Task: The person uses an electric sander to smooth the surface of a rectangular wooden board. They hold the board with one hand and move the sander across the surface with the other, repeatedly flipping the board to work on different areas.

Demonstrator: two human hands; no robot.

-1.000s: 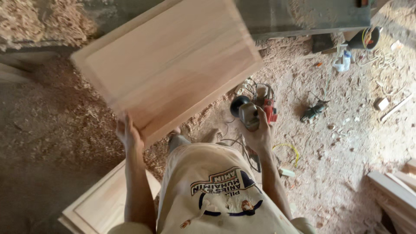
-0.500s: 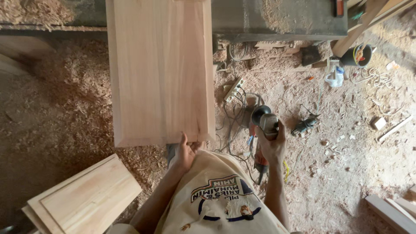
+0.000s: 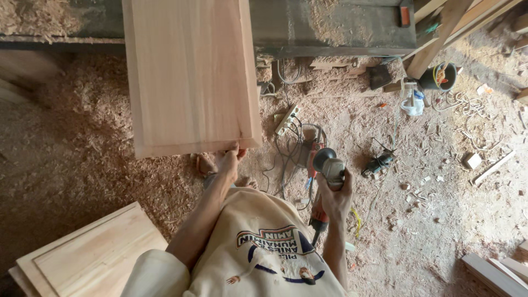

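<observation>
The left hand (image 3: 228, 164) reaches up toward 12 o'clock and touches the near edge of a big, pale wooden board (image 3: 190, 77). Its fingers (image 3: 236, 152) press on the board's near right corner. They look curled around the edge, but I cannot tell if the grip is shut tight on it. The board is flat and long. It runs from the hand up to the top of the view, and its far end lies on a dark bench (image 3: 330, 27) sprinkled with sawdust.

The right hand (image 3: 334, 199) is at about 3 o'clock from the left hand, well apart from it. Its grip is closed around a power sander (image 3: 324, 176) with a red body and a round grey head. The head points up and the red handle hangs down below the hand.

The floor (image 3: 82, 143) is covered with wood shavings. A white power strip (image 3: 286, 120) with tangled cords lies at about 1 o'clock from the left hand, just beside the board's right edge. A small dark tool (image 3: 377, 163) lies on the floor at 3 o'clock from the sander. A dark bucket (image 3: 439, 77) stands far off at 2 o'clock. A stack of pale wooden panels (image 3: 91, 256) sits at 7 o'clock, near the person's left arm.
</observation>
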